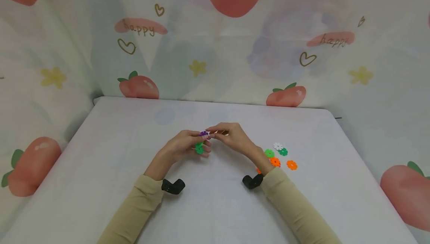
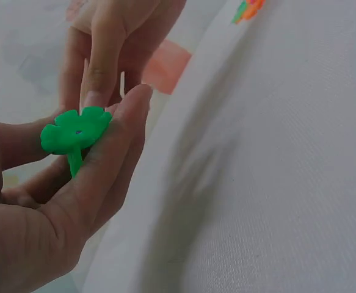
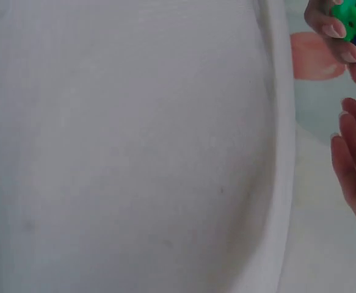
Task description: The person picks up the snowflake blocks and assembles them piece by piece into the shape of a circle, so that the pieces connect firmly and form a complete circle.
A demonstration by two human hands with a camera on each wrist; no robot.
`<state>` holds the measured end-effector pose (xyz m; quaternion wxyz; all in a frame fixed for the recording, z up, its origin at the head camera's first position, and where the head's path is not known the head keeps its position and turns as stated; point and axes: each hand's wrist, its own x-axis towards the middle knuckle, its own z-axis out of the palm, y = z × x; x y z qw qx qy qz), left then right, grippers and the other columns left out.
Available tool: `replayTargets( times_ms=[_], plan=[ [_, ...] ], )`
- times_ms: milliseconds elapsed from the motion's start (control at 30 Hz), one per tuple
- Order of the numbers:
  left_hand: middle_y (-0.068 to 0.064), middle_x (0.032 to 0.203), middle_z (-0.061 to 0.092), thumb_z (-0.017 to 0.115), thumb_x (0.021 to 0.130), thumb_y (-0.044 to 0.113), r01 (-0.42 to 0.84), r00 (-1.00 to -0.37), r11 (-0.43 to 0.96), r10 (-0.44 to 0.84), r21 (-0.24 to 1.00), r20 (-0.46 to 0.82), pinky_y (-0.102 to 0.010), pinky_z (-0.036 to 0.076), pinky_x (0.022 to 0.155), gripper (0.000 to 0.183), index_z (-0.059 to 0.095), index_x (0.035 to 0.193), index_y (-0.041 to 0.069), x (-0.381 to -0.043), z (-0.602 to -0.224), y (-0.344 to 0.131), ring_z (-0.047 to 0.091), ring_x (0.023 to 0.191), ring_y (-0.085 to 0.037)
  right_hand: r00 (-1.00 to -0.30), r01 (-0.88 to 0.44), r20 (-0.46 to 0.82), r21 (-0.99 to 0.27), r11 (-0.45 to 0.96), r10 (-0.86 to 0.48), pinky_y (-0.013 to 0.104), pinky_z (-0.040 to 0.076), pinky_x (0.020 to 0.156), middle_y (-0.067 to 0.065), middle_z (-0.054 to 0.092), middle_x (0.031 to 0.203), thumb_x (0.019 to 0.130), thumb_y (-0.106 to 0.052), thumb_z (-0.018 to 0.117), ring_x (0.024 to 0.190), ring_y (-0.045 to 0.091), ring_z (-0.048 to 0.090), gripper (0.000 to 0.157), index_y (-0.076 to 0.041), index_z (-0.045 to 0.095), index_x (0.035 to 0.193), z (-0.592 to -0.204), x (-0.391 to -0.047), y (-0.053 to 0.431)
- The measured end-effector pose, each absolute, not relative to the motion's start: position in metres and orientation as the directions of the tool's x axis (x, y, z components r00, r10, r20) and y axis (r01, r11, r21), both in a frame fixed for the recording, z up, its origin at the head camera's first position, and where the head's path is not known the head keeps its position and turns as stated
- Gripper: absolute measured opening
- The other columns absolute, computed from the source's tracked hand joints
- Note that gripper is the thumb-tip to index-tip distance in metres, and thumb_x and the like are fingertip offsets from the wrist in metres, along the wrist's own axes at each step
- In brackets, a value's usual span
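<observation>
Over the middle of the table, my left hand (image 1: 181,144) grips a small cluster of flower-shaped plastic discs joined together. A green disc (image 2: 65,135) faces the left wrist view, with another green piece (image 2: 75,160) standing below it. At the cluster's upper end, a purple disc (image 1: 203,133) sits between the left thumb and fingers. My right hand (image 1: 236,139) meets it from the right, thumb and index finger pinching a small white piece (image 1: 208,135) at the purple disc's edge. Fingers hide most of that white piece.
Loose discs lie on the table by my right forearm: a white one (image 1: 278,146), a dark green one (image 1: 283,152), a light green one (image 1: 269,153) and several orange ones (image 1: 292,165). Printed cloth walls rise behind and beside the white table (image 1: 100,154).
</observation>
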<state>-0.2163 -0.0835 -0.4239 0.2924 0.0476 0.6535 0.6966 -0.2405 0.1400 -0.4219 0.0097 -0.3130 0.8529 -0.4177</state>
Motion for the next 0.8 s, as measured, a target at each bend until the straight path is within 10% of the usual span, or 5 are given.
replayTargets(
  times_ms=[800],
  plan=[
    [-0.025,0.118,0.069,0.046,0.111,0.026,-0.413,-0.842,0.033,0.368,0.910,-0.395,-0.047,0.062,0.085,0.046,0.057,0.130,-0.014,-0.216,-0.430,-0.080,0.074,0.079,-0.020,-0.866,-0.408,0.090,-0.694,0.593,-0.491,0.027,0.059,0.080,0.005,0.077,0.112,0.099,-0.021,0.070,0.089,0.016,0.069,0.026,-0.009,0.076,0.120,-0.425,-0.233,0.169]
  ],
)
